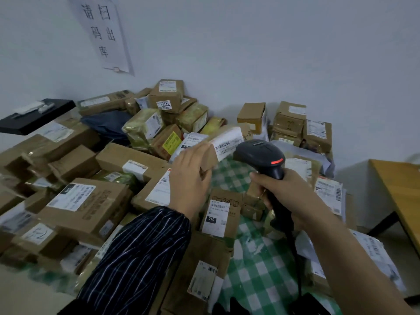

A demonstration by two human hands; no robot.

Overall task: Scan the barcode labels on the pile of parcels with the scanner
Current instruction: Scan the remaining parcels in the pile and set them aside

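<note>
My left hand (pixel 189 176) grips a small brown cardboard parcel (pixel 223 144) lifted above the pile, its white barcode label turned toward the scanner. My right hand (pixel 279 194) holds the handle of a black barcode scanner (pixel 261 155) whose head, with a red light strip lit, sits just right of that label. A pile of brown parcels (pixel 91 201) with white labels spreads over a green-and-white checked cloth (pixel 256 264).
A black tray (pixel 34 119) with white items lies at the far left. Stacked boxes (pixel 291 123) stand against the white wall, where a paper sign (pixel 102 32) hangs. A wooden table (pixel 400 189) stands at the right. A black cable (pixel 297 269) hangs from the scanner.
</note>
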